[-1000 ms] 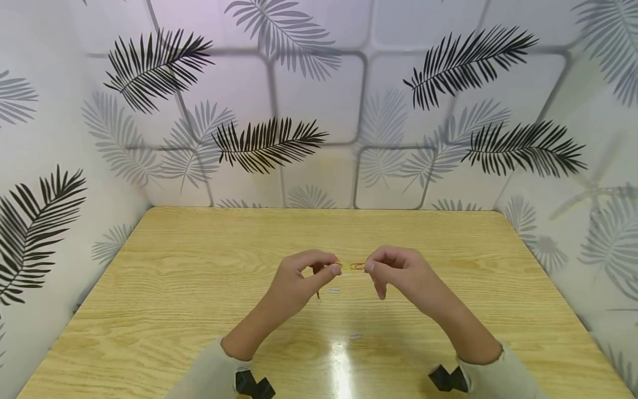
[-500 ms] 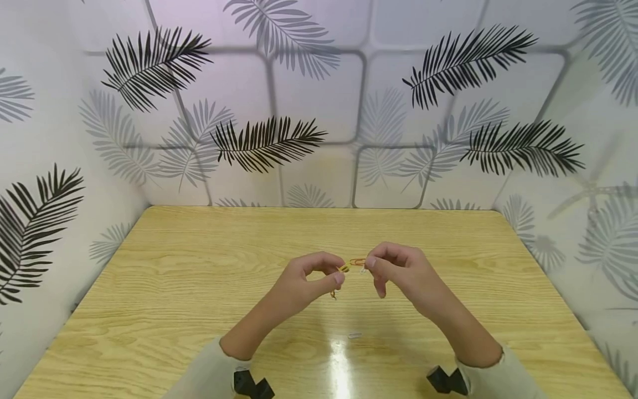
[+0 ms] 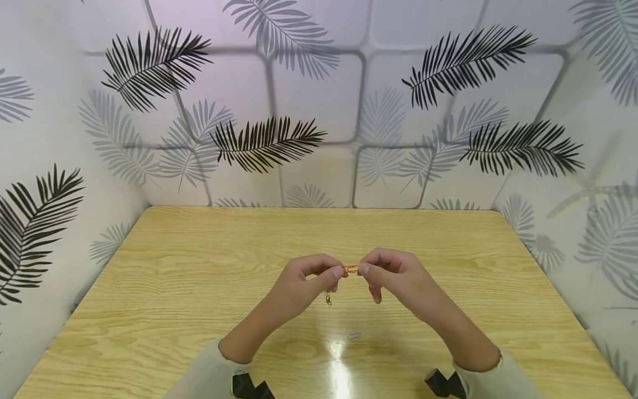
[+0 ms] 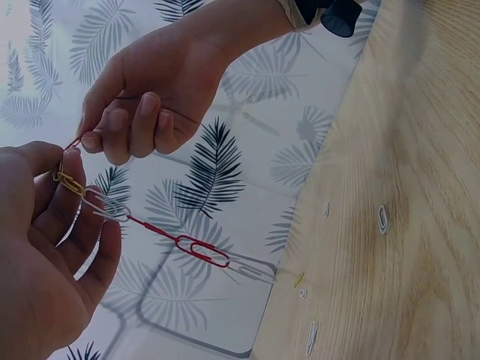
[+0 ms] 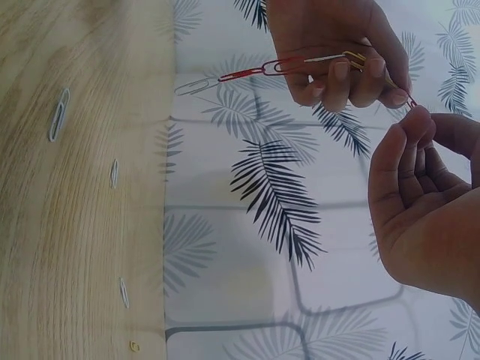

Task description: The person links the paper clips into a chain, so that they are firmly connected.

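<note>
Above the bench (image 3: 174, 277) middle, left hand (image 3: 299, 285) and right hand (image 3: 399, 277) meet; a loose clip (image 3: 354, 335) lies nearer, below them.

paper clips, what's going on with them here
A person is working a chain of linked paper clips held up over a wooden table. The left hand pinches the chain at a yellow clip, with the rest dangling below. The right hand pinches a red clip right against that end. A few loose clips lie on the table.
</note>
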Available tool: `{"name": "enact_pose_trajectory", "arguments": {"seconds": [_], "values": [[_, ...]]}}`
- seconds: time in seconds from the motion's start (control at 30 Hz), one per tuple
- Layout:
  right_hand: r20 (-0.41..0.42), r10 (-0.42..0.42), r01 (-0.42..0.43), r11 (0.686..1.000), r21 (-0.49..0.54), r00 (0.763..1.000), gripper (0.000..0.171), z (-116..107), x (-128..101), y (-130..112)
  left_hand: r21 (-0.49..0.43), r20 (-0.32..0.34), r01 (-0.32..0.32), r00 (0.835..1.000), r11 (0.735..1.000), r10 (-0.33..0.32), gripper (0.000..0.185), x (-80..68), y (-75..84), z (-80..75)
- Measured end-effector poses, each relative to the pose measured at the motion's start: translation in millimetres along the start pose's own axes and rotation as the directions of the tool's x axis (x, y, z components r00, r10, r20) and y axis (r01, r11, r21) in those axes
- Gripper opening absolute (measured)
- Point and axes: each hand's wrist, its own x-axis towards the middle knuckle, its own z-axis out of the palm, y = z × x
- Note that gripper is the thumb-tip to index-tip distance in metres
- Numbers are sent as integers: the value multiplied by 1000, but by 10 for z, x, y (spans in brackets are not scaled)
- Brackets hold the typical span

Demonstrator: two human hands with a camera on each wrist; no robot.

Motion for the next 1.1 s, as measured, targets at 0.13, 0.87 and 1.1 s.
{"name": "enact_pose_trajectory", "arguments": {"seconds": [0.13, 0.87, 1.1], "values": [[3, 0, 0, 1000, 6, 1000, 19, 4, 2, 3, 10, -7, 3, 1000, 1000, -3, 15, -11, -4, -1], [-17, 114, -111, 989, 100, 993, 31, 76, 43, -10, 141, -92, -155, 981, 978, 169, 12, -2, -45, 8], [-49, 118, -119, 993, -13, 992, 33, 51, 23, 31, 132, -128, -134, 980, 982, 151, 11, 17, -85, -18]]}}
